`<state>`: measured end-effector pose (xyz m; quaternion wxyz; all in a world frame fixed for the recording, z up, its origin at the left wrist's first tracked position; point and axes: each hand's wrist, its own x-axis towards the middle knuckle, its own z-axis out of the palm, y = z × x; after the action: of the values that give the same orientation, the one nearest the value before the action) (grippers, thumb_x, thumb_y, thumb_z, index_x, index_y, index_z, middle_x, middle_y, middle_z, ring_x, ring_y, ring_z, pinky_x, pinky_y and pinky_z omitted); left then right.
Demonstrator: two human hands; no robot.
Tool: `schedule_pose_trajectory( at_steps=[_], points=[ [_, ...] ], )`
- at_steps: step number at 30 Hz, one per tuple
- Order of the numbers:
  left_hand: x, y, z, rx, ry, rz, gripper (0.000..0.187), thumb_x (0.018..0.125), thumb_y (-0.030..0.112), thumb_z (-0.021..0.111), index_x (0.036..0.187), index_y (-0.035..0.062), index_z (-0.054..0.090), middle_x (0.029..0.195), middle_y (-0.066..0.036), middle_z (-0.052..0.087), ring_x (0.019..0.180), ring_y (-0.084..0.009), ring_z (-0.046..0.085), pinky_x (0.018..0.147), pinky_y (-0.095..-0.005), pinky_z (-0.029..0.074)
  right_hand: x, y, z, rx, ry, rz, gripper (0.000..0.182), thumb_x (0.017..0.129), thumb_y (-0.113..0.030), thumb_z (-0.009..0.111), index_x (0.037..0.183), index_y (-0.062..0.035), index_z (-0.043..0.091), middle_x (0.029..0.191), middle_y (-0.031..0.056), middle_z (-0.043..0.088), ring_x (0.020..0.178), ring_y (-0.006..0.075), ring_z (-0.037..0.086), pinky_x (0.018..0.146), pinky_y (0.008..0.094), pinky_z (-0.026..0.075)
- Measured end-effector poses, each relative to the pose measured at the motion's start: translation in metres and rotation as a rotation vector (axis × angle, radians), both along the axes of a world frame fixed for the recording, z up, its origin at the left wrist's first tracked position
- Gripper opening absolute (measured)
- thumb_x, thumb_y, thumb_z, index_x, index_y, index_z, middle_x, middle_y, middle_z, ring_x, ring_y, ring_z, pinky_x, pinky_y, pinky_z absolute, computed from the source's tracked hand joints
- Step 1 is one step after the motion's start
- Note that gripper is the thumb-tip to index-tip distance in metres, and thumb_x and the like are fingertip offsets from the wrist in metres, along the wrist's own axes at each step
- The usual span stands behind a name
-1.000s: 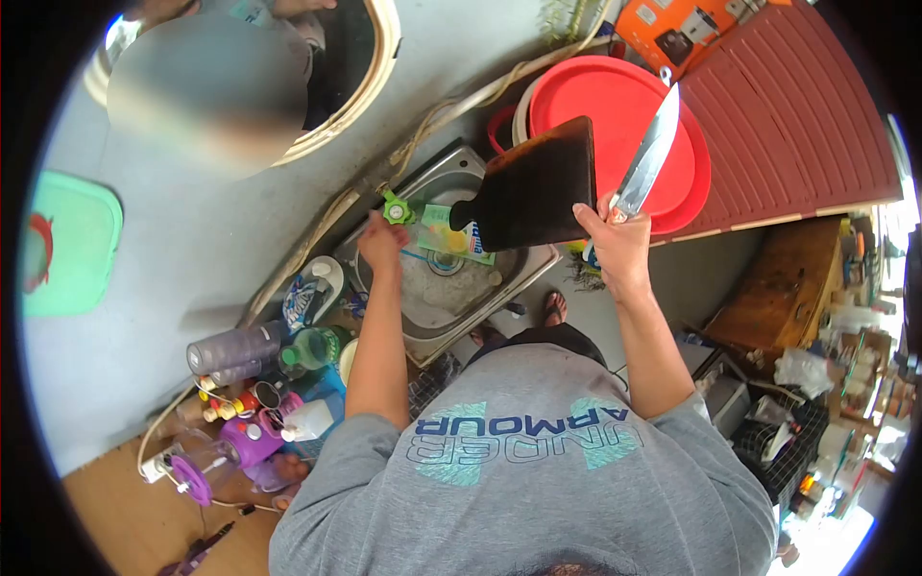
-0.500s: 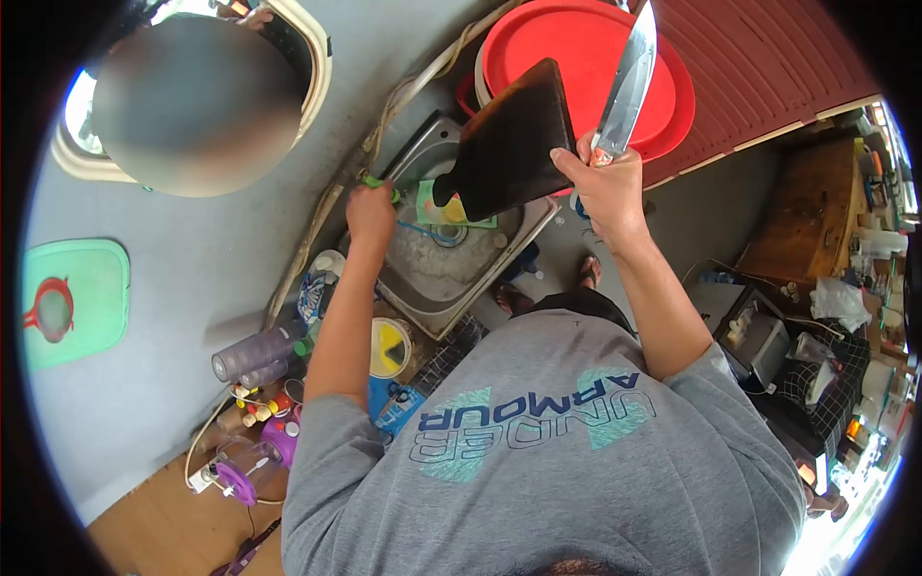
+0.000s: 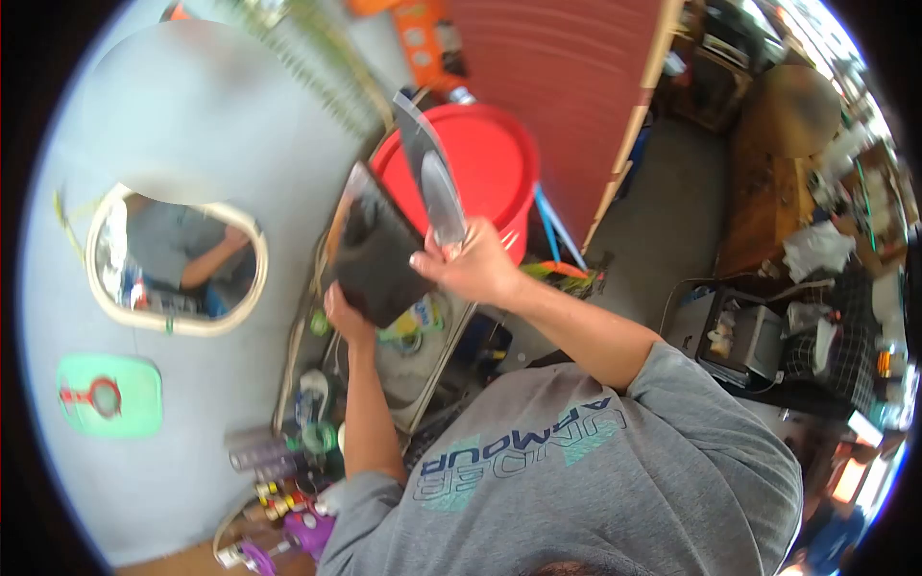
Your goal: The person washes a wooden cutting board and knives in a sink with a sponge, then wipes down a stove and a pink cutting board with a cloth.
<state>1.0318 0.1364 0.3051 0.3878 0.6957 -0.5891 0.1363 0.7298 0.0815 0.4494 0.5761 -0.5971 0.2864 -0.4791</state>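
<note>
A dark cutting board [image 3: 379, 257] is held tilted above the sink. My left hand [image 3: 348, 315] is closed at its lower left end, where the handle is hidden. My right hand [image 3: 475, 264] grips a knife [image 3: 440, 192], its broad blade pointing up and away, smeared by motion; the thumb lies against the board's right edge. Partly covered by the board and my left arm, the metal sink [image 3: 389, 370] has a green and yellow packet [image 3: 418, 317] in it. Behind the knife sits a red round tub with a lid [image 3: 490, 158].
A white-framed mirror [image 3: 178, 264] and a green board with a red strainer [image 3: 110, 394] hang on the left wall. Bottles [image 3: 264, 453] stand beside my left forearm. A red ribbed panel [image 3: 567, 86] rises beyond the tub. At right is a toaster oven [image 3: 740, 336].
My view has turned to the right. My left hand has let go of the green tap handle and taken hold of the cutting board. The knife and board have swung left in view.
</note>
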Motion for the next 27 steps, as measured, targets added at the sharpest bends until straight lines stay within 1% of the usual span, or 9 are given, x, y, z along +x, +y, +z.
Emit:
schedule_pose_trajectory(
  at_steps=[1,3,6,11,13,15,17,21,27],
  points=[
    [-0.023,-0.002,0.015,-0.126,-0.150,-0.010,0.043,0.077,0.021,0.069,0.110,-0.0057,0.059,0.094,-0.020,0.062,0.089,-0.0410,0.059,0.080,-0.0460,0.046,-0.025,-0.005,0.001,-0.042,0.011,0.011,0.028,0.077,-0.008,0.075,0.065,-0.0068,0.049,0.058,-0.0031,0.044,0.058,0.0062,0.041,0.054,0.0283,0.039],
    [-0.073,-0.009,0.036,-0.220,-0.254,-0.031,0.072,0.071,0.054,0.075,0.106,-0.0075,0.059,0.094,-0.021,0.062,0.088,-0.0438,0.057,0.081,-0.0498,0.044,-0.089,-0.014,-0.004,-0.128,0.009,0.014,0.033,0.079,-0.011,0.075,0.065,-0.0072,0.046,0.060,-0.0013,0.039,0.058,0.0082,0.039,0.055,0.0285,0.037],
    [-0.160,-0.023,0.065,-0.237,-0.324,-0.137,0.052,0.079,0.037,0.069,0.107,-0.0060,0.060,0.096,-0.021,0.063,0.088,-0.0413,0.058,0.083,-0.0499,0.044,-0.197,-0.024,-0.033,-0.176,-0.009,-0.026,0.037,0.084,-0.009,0.074,0.066,-0.0091,0.042,0.061,-0.0032,0.039,0.060,0.0073,0.038,0.055,0.0277,0.036],
    [-0.333,-0.065,0.083,-0.050,-0.504,-0.291,0.031,0.068,0.002,0.056,0.098,-0.0016,0.062,0.092,-0.017,0.064,0.088,-0.0365,0.058,0.086,-0.0455,0.044,-0.368,0.002,-0.104,0.153,-0.020,-0.365,0.040,0.083,-0.007,0.075,0.066,-0.0105,0.040,0.064,-0.0062,0.041,0.060,0.0042,0.045,0.054,0.0266,0.041],
    [-0.399,-0.083,0.068,0.145,-0.551,-0.387,0.021,0.068,0.004,0.058,0.089,0.0020,0.061,0.083,-0.014,0.061,0.083,-0.0341,0.056,0.083,-0.0440,0.044,-0.427,0.024,-0.123,0.382,-0.006,-0.546,0.042,0.082,-0.009,0.077,0.063,-0.0106,0.039,0.060,-0.0038,0.048,0.058,0.0055,0.051,0.053,0.0271,0.045],
    [-0.455,-0.104,0.039,0.332,-0.599,-0.463,0.021,0.068,0.004,0.061,0.089,0.0049,0.062,0.080,-0.012,0.064,0.082,-0.0308,0.059,0.080,-0.0422,0.045,-0.486,0.052,-0.156,0.600,0.308,-0.692,0.042,0.083,-0.023,0.076,0.058,-0.0078,0.045,0.057,0.0022,0.057,0.052,0.0106,0.056,0.055,0.0286,0.049],
    [-0.504,-0.124,0.011,0.524,-0.604,-0.538,0.015,0.072,0.006,0.062,0.087,0.0041,0.066,0.083,-0.015,0.069,0.085,-0.0330,0.066,0.078,-0.0452,0.049,-0.537,0.083,-0.180,0.649,0.832,-0.632,0.043,0.082,-0.038,0.072,0.059,-0.0044,0.059,0.059,0.0097,0.064,0.049,0.0192,0.061,0.057,0.0322,0.052],
    [-0.563,-0.168,-0.060,0.799,-0.573,-0.652,0.013,0.076,0.008,0.062,0.085,0.0020,0.070,0.088,-0.019,0.071,0.088,-0.0359,0.070,0.077,-0.0479,0.053,-0.585,0.144,-0.255,0.684,1.202,-0.580,0.037,0.075,-0.042,0.077,0.067,-0.0062,0.070,0.060,0.0111,0.067,0.062,0.0271,0.069,0.063,0.0383,0.055],
    [-0.626,-0.236,-0.111,1.110,-0.687,-0.725,0.023,0.075,0.012,0.065,0.094,0.0033,0.074,0.098,-0.020,0.072,0.097,-0.0363,0.069,0.081,-0.0428,0.056,-0.594,0.198,-0.328,1.038,1.185,-0.744,0.044,0.068,-0.044,0.081,0.090,-0.0062,0.075,0.085,0.0199,0.071,0.083,0.0350,0.070,0.078,0.0437,0.056]
  ],
)
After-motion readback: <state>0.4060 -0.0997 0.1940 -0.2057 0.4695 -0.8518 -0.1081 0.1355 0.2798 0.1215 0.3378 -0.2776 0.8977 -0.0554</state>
